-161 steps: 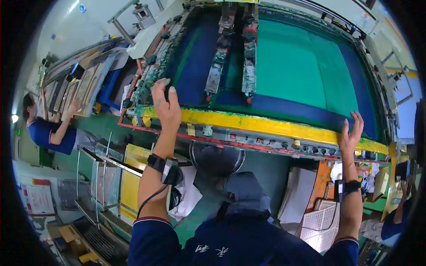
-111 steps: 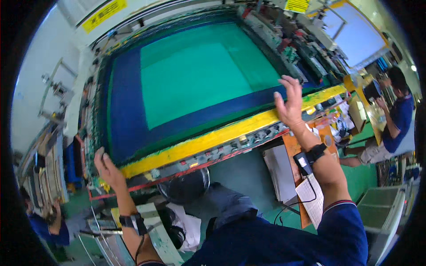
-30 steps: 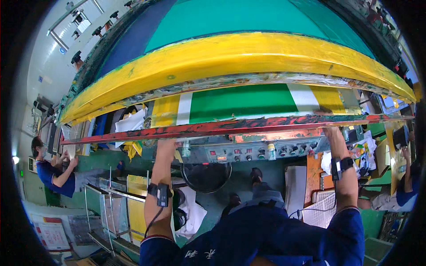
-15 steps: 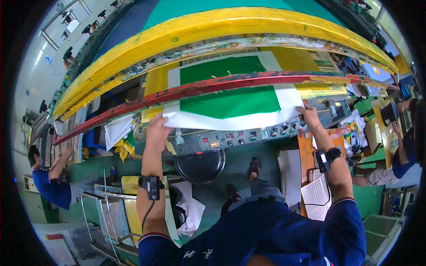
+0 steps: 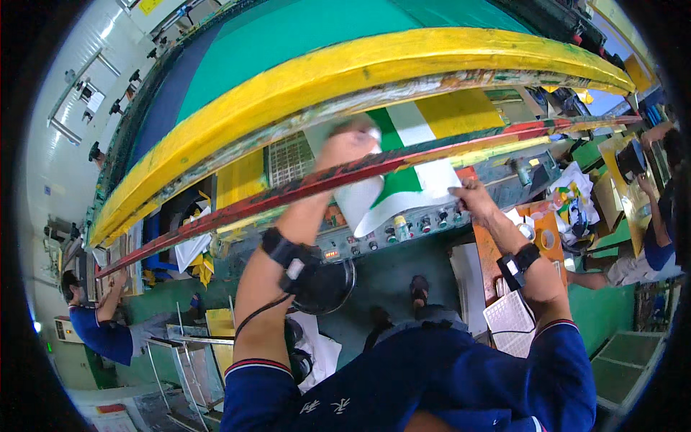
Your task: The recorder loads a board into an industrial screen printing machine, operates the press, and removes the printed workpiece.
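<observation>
A white sheet with a green printed area point(image 5: 403, 183) lies partly under a red bar point(image 5: 425, 150), its near left part curled up. My right hand point(image 5: 471, 199) pinches the sheet's near right corner between thumb and fingers. Past the red bar, my left hand point(image 5: 349, 142) is against the sheet's left part, smeared by motion, so its grip cannot be made out. The bar crosses in front of my left wrist. A thick yellow frame beam point(image 5: 345, 70) spans above the sheet.
Knobs and a lit display sit on the control panel point(image 5: 371, 241) along the machine's near edge. A round black seat point(image 5: 327, 286) stands below it. At right are an orange table point(image 5: 489, 248) and a tape roll point(image 5: 547, 239). Other people work at far left point(image 5: 101, 327) and far right.
My left hand has moved right and away from me, past the red bar, and the sheet's left side has curled rightward. My right hand still holds its corner, slightly lower and further left.
</observation>
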`<state>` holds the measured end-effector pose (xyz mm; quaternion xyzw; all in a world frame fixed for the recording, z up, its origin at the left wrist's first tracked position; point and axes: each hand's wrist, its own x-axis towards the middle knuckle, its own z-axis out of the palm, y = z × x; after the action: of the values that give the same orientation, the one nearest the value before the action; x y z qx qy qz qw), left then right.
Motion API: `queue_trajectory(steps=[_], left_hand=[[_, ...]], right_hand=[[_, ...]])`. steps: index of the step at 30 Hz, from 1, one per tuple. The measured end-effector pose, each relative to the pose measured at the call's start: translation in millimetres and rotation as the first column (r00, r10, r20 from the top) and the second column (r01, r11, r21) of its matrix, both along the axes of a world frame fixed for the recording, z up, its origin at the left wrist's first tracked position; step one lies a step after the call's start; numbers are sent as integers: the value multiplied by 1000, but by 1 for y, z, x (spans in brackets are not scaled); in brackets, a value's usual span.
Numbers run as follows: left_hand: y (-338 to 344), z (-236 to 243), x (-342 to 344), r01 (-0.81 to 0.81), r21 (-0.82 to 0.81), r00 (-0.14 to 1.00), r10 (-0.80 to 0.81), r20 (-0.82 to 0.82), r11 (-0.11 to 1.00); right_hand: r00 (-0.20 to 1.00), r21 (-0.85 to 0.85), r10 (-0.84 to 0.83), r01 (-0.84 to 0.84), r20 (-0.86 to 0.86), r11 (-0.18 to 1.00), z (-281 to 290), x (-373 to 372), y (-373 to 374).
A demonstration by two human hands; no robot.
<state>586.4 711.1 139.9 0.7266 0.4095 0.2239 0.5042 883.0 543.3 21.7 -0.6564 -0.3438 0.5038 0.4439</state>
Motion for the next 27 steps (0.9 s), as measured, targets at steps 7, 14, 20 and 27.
queue_trajectory(steps=[7,14,20,27], left_hand=[[-29,-80,124,271,637,948,-86,-306,722],[-36,-48,114,302,443,948,-215,-236,844],[-12,-60,-37,81,813,923,264,-279,576],[-35,-131,-74,216,804,838,318,-444,553]], right_hand=[[996,55,-4,8,-86,998,-13,15,-1],[987,1,-25,25,-158,1000,3,20,-9],[962,-54,150,-166,-227,985,11,9,-9],[904,-162,178,-257,-388,953,6,-3,-4]])
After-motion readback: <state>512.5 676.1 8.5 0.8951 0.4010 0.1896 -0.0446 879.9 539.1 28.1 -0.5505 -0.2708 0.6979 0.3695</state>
